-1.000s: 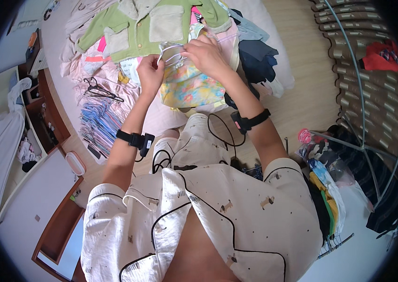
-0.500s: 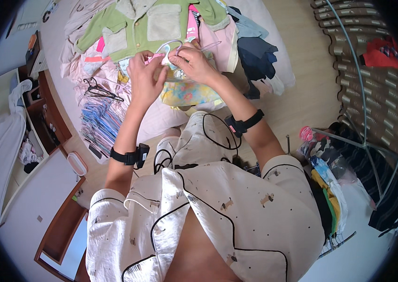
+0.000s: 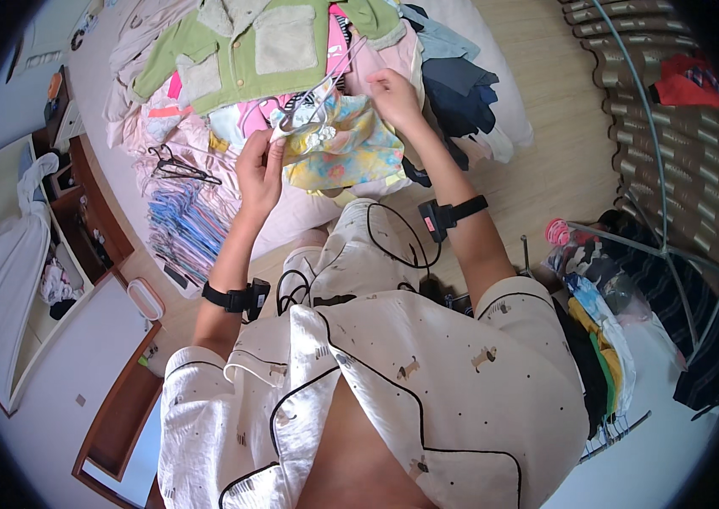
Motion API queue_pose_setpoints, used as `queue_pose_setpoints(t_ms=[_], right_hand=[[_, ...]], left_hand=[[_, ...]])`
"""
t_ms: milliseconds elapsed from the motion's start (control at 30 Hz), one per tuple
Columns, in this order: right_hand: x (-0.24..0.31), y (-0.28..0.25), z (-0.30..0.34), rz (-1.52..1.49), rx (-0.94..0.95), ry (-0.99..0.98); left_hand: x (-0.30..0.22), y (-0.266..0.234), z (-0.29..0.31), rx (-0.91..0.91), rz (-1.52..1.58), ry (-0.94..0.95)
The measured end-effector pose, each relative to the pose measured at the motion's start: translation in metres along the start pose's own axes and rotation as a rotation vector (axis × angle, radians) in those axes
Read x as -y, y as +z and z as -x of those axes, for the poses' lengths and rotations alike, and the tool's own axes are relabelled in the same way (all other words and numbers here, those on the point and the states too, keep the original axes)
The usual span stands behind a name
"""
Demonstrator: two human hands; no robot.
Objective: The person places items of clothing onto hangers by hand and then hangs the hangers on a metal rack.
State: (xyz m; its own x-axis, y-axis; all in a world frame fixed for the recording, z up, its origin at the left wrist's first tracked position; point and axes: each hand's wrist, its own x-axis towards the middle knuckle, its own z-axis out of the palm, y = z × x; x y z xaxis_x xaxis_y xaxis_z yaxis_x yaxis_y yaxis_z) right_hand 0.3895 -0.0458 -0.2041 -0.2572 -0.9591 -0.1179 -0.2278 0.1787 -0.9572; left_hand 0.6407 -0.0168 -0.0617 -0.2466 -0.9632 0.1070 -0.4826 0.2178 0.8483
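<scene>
A yellow floral child's garment with a white ruffle lies at the bed's near edge. My left hand is closed, thumb against fingers, at the garment's upper left edge. A pale clothes hanger slants across the top of the garment, one end beside my left fingertips and the other up to the right. My right hand is to the right of the hanger, apart from it, over pink cloth. Its fingers are curled together, and whatever they pinch is too small to make out.
A green jacket with fleecy pockets lies beyond my hands. Dark folded clothes are at the bed's right. Blue hangers and a black hanger lie on the left. A metal rack with clothes stands right.
My right hand has let go of the hanger and moved right. The hanger now slants up to the right over the garment. My left hand has moved slightly down, still at the garment's left.
</scene>
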Motion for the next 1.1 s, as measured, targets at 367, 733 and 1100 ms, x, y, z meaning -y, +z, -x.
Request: queue_pose_setpoints(t_ms=[367, 733, 1100], right_hand=[[0.03, 0.026, -0.013, 0.075, 0.613, -0.008], [0.018, -0.005, 0.006, -0.039, 0.104, 0.244], [0.032, -0.041, 0.008, 0.213, -0.322, 0.002]], left_hand=[[-0.01, 0.0, 0.008, 0.028, 0.024, -0.038], [-0.01, 0.003, 0.011, -0.046, 0.019, 0.046], [-0.028, 0.007, 0.009, 0.119, -0.006, 0.032]])
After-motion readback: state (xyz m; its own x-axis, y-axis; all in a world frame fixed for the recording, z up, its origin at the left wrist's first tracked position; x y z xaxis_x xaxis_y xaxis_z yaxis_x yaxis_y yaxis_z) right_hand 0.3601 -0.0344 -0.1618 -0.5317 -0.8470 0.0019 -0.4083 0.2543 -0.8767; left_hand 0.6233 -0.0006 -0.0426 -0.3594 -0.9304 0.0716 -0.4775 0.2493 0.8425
